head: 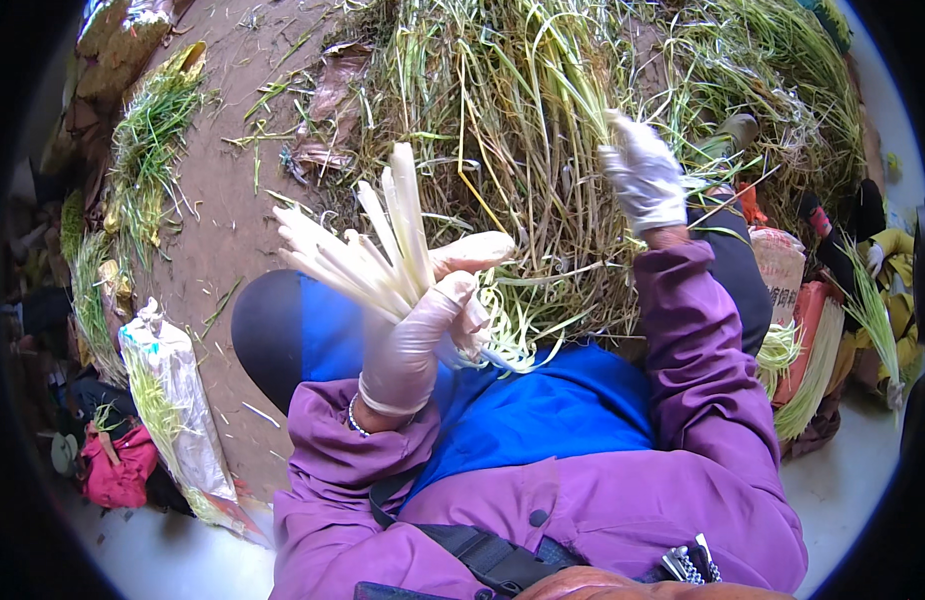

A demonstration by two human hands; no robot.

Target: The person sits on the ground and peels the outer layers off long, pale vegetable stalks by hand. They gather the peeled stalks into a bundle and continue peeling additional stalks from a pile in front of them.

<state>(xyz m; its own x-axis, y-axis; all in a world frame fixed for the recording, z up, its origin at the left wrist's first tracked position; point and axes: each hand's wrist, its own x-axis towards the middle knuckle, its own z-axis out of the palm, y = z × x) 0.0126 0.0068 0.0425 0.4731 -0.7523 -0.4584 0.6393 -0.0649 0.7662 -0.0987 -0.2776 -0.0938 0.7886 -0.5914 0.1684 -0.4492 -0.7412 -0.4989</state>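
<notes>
My left hand (pixel 425 337), in a thin pale glove, is closed around a bundle of white plant stalks (pixel 357 259). Their thick pale ends fan out up and to the left, and curly pale green leaf tips hang below the fist over my blue apron (pixel 537 412). My right hand (pixel 646 176), also gloved, is at the edge of a large heap of green and yellowed stalks (pixel 507 150). Green leaves touch its fingertips; whether it grips them I cannot tell.
Loose greens (pixel 147 135) and a white sack (pixel 177 390) with pale stalks lie on the left. Beyond my right arm are a printed sack (pixel 777 270), a bundle of pale stalks (pixel 815 375) and another person's gloved hand (pixel 875 259).
</notes>
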